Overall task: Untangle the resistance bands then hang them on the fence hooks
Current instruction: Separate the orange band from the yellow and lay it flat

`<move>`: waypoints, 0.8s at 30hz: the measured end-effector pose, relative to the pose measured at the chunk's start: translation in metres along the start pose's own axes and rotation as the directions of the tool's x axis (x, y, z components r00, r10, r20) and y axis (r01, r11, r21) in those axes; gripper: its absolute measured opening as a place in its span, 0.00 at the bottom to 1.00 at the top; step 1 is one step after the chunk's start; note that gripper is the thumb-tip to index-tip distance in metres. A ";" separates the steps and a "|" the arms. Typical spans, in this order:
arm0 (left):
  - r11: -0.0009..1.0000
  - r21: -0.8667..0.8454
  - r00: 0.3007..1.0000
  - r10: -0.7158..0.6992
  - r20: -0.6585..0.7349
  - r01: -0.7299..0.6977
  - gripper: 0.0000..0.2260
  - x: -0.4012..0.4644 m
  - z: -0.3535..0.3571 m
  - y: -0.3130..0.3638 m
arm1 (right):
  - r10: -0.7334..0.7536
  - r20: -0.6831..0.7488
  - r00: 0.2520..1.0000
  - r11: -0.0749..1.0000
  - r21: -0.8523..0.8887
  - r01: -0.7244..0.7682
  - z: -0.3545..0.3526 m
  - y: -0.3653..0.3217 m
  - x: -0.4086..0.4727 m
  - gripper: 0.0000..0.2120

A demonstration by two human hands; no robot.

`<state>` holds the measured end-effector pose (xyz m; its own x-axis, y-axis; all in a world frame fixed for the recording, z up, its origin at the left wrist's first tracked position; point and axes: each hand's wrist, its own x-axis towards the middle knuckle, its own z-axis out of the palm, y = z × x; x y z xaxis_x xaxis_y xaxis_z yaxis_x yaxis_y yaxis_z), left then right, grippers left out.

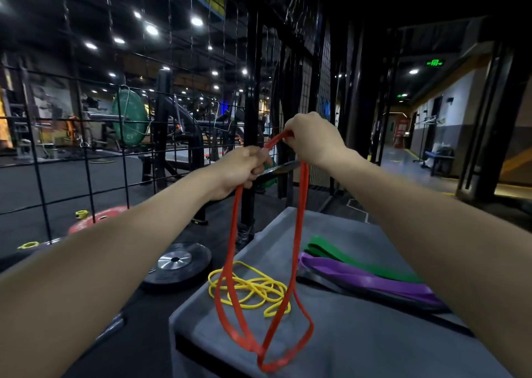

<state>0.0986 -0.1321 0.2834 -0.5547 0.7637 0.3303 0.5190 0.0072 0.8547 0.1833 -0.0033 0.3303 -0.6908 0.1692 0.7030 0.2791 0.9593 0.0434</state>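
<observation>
Left hand (240, 170): closed, gripping the red band (269, 262) near its top. Right hand (309, 140): closed, pinching the same band slightly higher. Red band: held aloft before the wire fence (86, 136), hanging in doubled loops that cross near the bottom, the lowest loop apparently brushing the grey worktop (359, 349). Yellow band (247, 288): tangled heap on the worktop, behind the red loops. Green band (354, 259), purple band (374, 281): lying flat, side by side, to the right. Handling note: spread the hands apart so the crossing drops open before hanging; hooks not clearly visible.
</observation>
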 end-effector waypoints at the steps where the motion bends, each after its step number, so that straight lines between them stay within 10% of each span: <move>1: 1.000 -0.025 1.000 0.007 -0.015 -0.008 0.13 0.001 0.001 -0.001 | 0.000 -0.007 1.000 1.000 0.013 0.000 0.001 0.002 -0.002 0.07; 7: 0.984 -0.176 0.989 0.008 -0.150 -0.034 0.14 0.008 -0.004 -0.009 | -0.010 0.043 0.999 0.996 0.093 0.006 0.011 0.012 -0.018 0.10; 19: 0.999 -0.050 1.000 -0.004 0.030 0.006 0.06 0.009 0.016 -0.002 | -0.145 0.022 0.989 0.987 0.072 0.143 0.021 0.008 -0.014 0.10; 24: 0.903 0.425 0.989 0.113 -0.095 -0.062 0.12 0.016 0.028 0.008 | -0.075 0.031 0.997 0.987 0.143 0.070 0.025 0.017 -0.023 0.06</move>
<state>0.1126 -0.1018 0.2842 -0.5517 0.6949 0.4613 0.7796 0.2331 0.5813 0.1868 0.0153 0.2971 -0.7303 0.1038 0.6752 0.1317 0.9912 -0.0100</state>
